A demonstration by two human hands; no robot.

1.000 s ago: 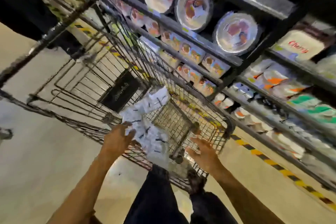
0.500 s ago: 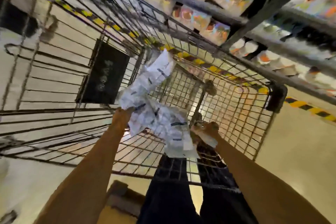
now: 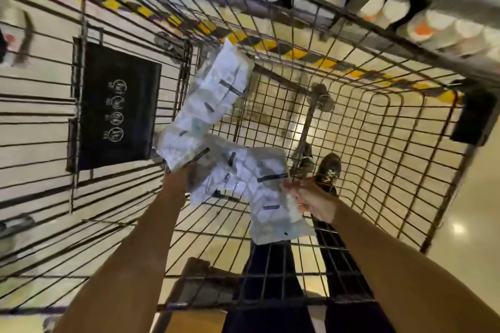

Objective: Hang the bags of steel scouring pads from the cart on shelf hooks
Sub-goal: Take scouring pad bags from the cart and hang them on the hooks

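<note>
Pinching the bags [image 3: 243,178] mid-frame with my right grip [image 3: 311,201], I cannot tell how my left grip [image 3: 177,178] behind them sits, and none is hung yet.

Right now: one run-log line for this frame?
step: taking bags from cart | left hand: grips bunch of bags | right hand: pinches lower bag edge | place: inside cart | hooks: not in view
</note>
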